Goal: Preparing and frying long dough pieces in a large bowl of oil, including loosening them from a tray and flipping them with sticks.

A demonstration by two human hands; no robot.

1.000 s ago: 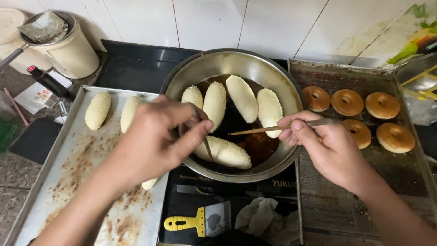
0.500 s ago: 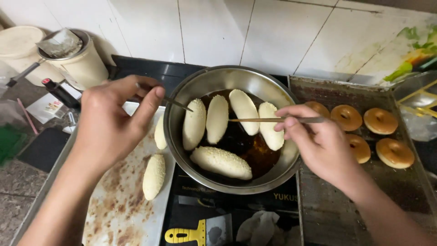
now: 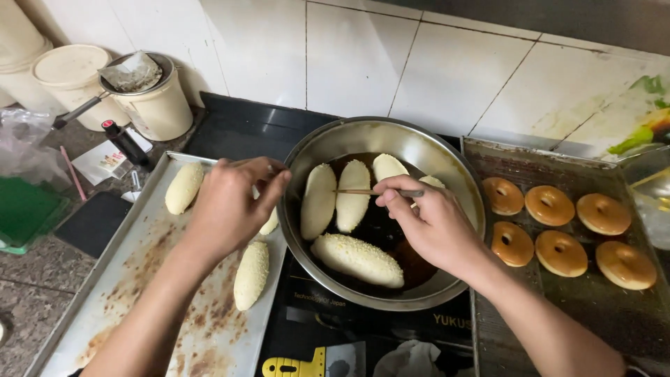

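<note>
A round metal pan (image 3: pixel 391 130) holds dark oil and several long pale dough rolls, such as one (image 3: pixel 319 201) at the left and a sesame-coated one (image 3: pixel 357 260) at the front. My right hand (image 3: pixel 429 225) is over the pan's middle, gripping a thin wooden stick (image 3: pixel 356 191) whose tip rests over the rolls. My left hand (image 3: pixel 230 202) hovers over the right edge of a metal tray (image 3: pixel 125 279), just left of the pan's rim. Its fingers are pinched on a second thin stick (image 3: pixel 248 163). Raw rolls (image 3: pixel 184 187) (image 3: pixel 251 274) lie on that tray, and my hand partly hides a third.
A dark tray (image 3: pixel 600 314) on the right carries several browned ring doughnuts (image 3: pixel 548 204). The pan stands on a black cooktop (image 3: pixel 237 126). White buckets (image 3: pixel 157 105) and a lighter (image 3: pixel 124 142) are at the back left. A yellow scraper (image 3: pixel 293 364) lies at the front, below a tiled wall.
My left hand has moved left, off the pan and down over the tray's edge, still holding its stick. My right hand has shifted slightly left over the rolls.
</note>
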